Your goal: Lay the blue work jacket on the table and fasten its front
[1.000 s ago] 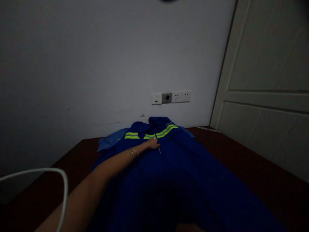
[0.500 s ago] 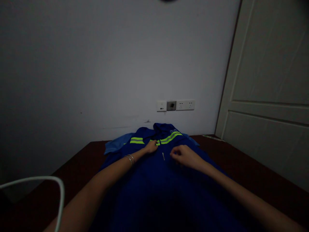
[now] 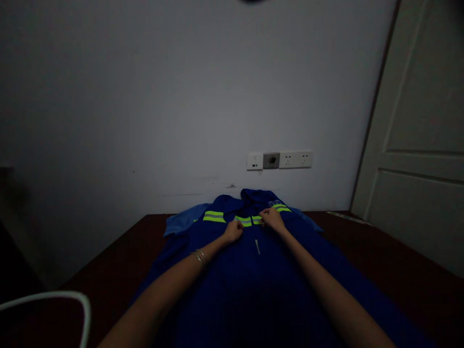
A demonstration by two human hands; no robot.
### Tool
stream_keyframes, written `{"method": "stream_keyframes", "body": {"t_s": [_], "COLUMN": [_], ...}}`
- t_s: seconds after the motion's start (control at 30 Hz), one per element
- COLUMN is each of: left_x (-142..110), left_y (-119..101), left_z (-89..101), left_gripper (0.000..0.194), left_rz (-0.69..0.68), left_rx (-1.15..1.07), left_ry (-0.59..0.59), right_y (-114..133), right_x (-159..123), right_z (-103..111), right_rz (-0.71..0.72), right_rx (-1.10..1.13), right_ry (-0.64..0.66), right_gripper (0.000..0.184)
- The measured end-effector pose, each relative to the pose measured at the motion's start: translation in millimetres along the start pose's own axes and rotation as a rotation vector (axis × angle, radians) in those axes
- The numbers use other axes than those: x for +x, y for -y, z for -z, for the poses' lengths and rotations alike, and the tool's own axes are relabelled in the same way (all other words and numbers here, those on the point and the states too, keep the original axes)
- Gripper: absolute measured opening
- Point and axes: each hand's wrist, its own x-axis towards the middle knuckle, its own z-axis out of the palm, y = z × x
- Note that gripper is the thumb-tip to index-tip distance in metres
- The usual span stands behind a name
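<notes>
A dark blue work jacket (image 3: 253,280) with yellow-green reflective stripes (image 3: 213,216) lies spread on a dark brown table (image 3: 108,270), its collar towards the wall. My left hand (image 3: 234,231), with thin bracelets on the wrist, is closed on the fabric just left of the front opening, below the stripe. On the right side of the opening my right hand (image 3: 272,218) pinches the cloth at the stripe. A small silvery zip pull (image 3: 257,246) lies on the jacket between and just below the two hands.
A lighter blue garment (image 3: 183,221) sticks out under the jacket at the left. Wall sockets (image 3: 279,160) sit on the white wall behind. A white door (image 3: 424,169) stands at the right. A white curved rim (image 3: 54,309) shows at the bottom left.
My right hand came into view and moved up to the reflective stripe near the collar. My left hand stayed by the front opening. The view shifted slightly left.
</notes>
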Motion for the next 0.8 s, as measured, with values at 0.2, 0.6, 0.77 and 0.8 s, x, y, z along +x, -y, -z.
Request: {"method": "stream_keyframes", "body": {"t_s": [0.2,0.6,0.77,0.8], "left_x": [5.6,29.2,31.4,32.0], "left_y": [4.2,3.4,9.5,10.9], "left_z": [-20.8,-51.7,-55.7,-55.2], "left_gripper": [0.028,0.026,0.025,0.025], "left_rz": [0.033,0.164,0.127,0.117], "left_rx": [-0.013,-0.009,-0.009,-0.008], "left_ry": [-0.022,-0.172,-0.174,-0.170], "right_y": [-26.6,-27.8,-27.2,-27.6], "right_x": [1.2,4.1,3.9,4.1], "right_z": [-18.8,-27.5,-33.0,-34.2], "right_rz": [-0.053,-0.008,0.043,0.052], "right_rx": [0.036,0.107,0.106,0.103], "right_ry": [-0.003,0.009,0.017,0.019], "right_gripper": [0.026,0.027,0.025,0.024]}}
